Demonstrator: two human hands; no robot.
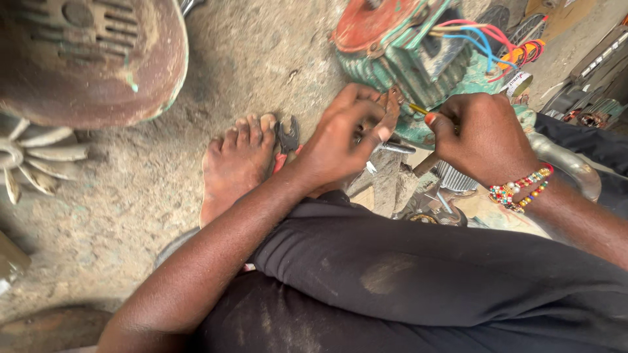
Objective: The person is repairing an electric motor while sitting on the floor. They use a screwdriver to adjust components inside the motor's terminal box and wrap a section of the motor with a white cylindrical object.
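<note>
Left hand (347, 140): fingers curled, pinching a small metal part against the motor (405, 55).
Right hand (481, 134): clenched on a screwdriver (418, 110), tip at the motor's base.
Motor: on the floor (131, 189), beside the foot (235, 167).
Technique: best to brace the part firmly and keep the tip square.

I count two hands, my left hand (343, 140) and right hand (484, 134); one green motor (418, 59) just beyond them, one rusty motor (91, 59) far left, one pair of pliers (286, 138) beside my left hand, and one bead bracelet (520, 189).

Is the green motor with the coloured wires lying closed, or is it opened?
Opened: red, blue and yellow wires hang loose outside the green motor.
</note>
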